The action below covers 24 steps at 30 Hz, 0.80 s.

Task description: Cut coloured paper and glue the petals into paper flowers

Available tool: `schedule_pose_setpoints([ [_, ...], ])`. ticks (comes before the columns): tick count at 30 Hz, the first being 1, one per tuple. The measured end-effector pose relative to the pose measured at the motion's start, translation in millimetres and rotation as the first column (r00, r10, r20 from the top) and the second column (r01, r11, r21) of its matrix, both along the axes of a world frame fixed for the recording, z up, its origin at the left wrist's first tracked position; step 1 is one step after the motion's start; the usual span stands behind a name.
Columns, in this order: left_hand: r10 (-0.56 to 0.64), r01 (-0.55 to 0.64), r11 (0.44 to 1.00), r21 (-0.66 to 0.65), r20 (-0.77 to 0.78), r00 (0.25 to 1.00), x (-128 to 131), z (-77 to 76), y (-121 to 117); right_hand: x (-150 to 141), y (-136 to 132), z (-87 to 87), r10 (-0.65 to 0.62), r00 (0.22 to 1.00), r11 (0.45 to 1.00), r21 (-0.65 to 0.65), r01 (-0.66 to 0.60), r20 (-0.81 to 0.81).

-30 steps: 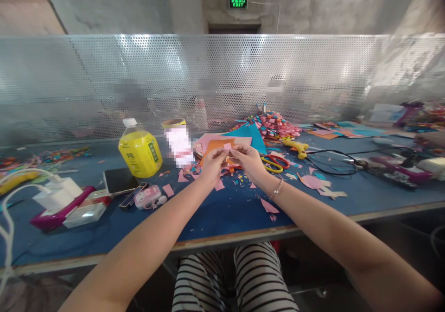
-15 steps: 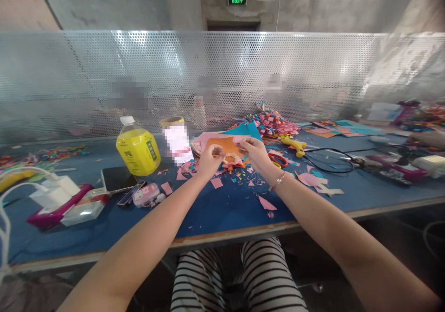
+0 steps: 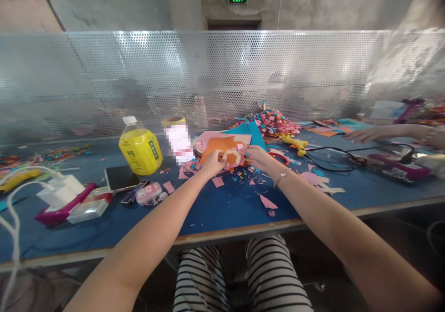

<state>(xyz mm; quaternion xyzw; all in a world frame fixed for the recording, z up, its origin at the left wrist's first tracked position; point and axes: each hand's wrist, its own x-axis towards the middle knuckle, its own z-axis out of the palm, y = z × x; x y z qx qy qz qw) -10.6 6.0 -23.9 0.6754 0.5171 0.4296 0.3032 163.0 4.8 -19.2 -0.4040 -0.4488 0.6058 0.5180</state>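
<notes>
A small pale ring with pink and orange pieces around it (image 3: 227, 157), perhaps foam or felt, is between my two hands above the desk. My left hand (image 3: 214, 163) pinches its left edge with thumb and fingers. On the other side, my right hand (image 3: 257, 157) has its fingers closed at the ring's right edge, by a small pink piece (image 3: 239, 147). Behind the ring lie an orange sheet (image 3: 217, 146), a pink sheet (image 3: 239, 138) and a blue sheet (image 3: 256, 133). Red-handled scissors (image 3: 280, 158) rest partly hidden behind my right wrist.
A yellow bottle (image 3: 141, 152), a phone (image 3: 121, 178) and a power strip (image 3: 66, 210) stand left. Colourful pieces are heaped (image 3: 273, 123) at the back. A yellow glue gun (image 3: 295, 145) with a black cable lies right, near another person's hand (image 3: 375, 133). Scraps litter the desk.
My right hand has come down to the ring's right side from above. The ring now faces the camera more, with the pink piece at its top. Another person's hand has reached in from the right.
</notes>
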Motion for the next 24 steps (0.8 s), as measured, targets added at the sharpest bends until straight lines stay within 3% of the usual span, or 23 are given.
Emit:
schedule_pose_setpoints([
  [6,-0.029,0.021,0.994,0.107,0.072,0.997,1,0.6,1,3,-1,5.4,-0.009,0.995,0.998,0.069,0.016,-0.102],
  [10,-0.031,0.022,0.998,0.065,0.145,0.989,1,1.9,2,5,-3,12.6,-0.032,0.987,0.991,0.121,0.051,-0.158],
  [15,-0.061,0.074,0.996,-0.041,0.266,0.962,-1,8.3,0,7,-6,16.4,0.092,0.988,0.971,0.233,-0.062,-0.121],
  [19,-0.082,0.086,0.996,0.003,0.338,0.937,-1,14.6,-3,5,-9,14.9,0.173,0.983,0.953,0.263,-0.150,-0.068],
  [24,-0.030,0.019,0.999,0.030,0.400,0.916,-1,17.8,-5,0,-12,15.1,0.167,0.983,0.958,0.249,-0.145,-0.071],
])
